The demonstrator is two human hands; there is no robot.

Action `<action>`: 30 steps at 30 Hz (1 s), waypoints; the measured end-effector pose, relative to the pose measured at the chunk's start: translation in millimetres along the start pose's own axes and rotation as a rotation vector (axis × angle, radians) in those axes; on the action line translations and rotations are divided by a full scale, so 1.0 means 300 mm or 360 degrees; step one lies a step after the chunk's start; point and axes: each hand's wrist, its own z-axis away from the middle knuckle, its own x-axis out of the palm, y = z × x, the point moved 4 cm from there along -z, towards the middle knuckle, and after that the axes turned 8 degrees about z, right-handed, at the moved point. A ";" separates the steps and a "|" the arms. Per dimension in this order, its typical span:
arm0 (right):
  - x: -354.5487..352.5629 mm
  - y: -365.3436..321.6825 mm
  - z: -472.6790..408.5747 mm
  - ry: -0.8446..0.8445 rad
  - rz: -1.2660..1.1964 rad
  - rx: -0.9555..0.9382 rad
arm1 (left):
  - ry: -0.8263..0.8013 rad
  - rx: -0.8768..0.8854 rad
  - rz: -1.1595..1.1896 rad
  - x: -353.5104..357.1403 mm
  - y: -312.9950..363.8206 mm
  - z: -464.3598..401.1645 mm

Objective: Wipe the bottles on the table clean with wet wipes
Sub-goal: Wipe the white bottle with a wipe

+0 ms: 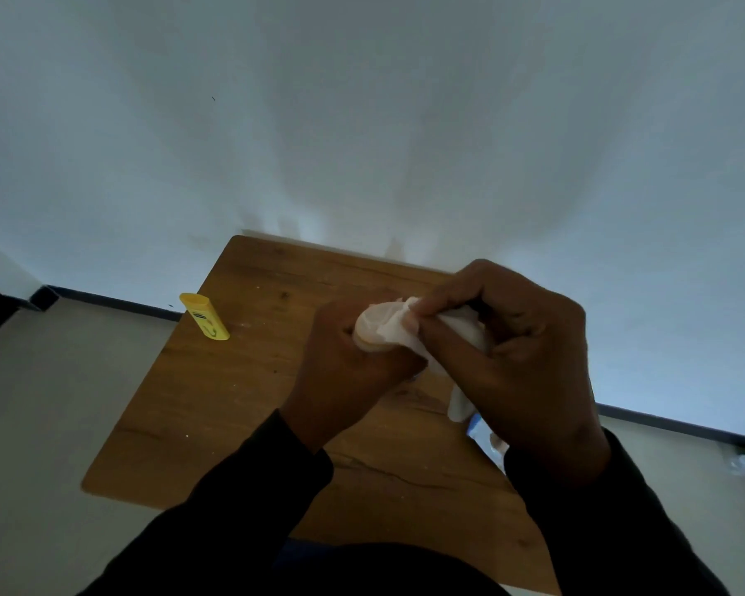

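1. Your left hand [353, 359]: fingers curled round a bottle [373, 342] held above the wooden table [216, 402]; the bottle is mostly hidden.
2. Your right hand [521, 359]: pinching a white wet wipe [394, 324] against the bottle's top end, the rest trailing below your palm.
3. Yellow bottle [204, 317]: lying at the table's left edge, well apart from both hands.
4. Dark sleeves [241, 501]: both forearms.

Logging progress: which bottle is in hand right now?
The pale bottle: the left hand grips it, and the right hand holds a wipe over its top. The yellow bottle stands apart at the table's left edge, untouched.
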 end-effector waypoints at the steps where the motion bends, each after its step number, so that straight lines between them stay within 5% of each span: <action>1: -0.002 0.009 -0.005 0.0042 0.0027 0.0032 | 0.0020 -0.0014 -0.0012 -0.001 -0.004 0.000; 7: 0.014 -0.021 0.002 -0.0110 -0.0014 -0.0079 | -0.0056 0.0015 0.0065 0.000 -0.028 0.007; 12: 0.015 0.027 -0.019 0.0119 0.0085 0.0118 | 0.0069 -0.0064 -0.0041 -0.004 -0.036 0.008; 17: 0.035 -0.022 -0.001 -0.0106 0.0038 -0.0109 | -0.0054 -0.0007 -0.0122 0.000 -0.024 0.002; 23: 0.023 0.030 -0.015 0.0136 0.0082 0.0102 | 0.0079 -0.0047 -0.0121 -0.013 -0.028 0.006; 27: 0.053 -0.027 -0.004 -0.0107 -0.0034 -0.0151 | -0.0029 -0.0090 -0.0259 -0.016 -0.021 0.003; 30: 0.093 -0.030 -0.031 -0.0002 0.0007 -0.0113 | -0.0021 -0.0056 -0.0215 -0.018 -0.016 0.001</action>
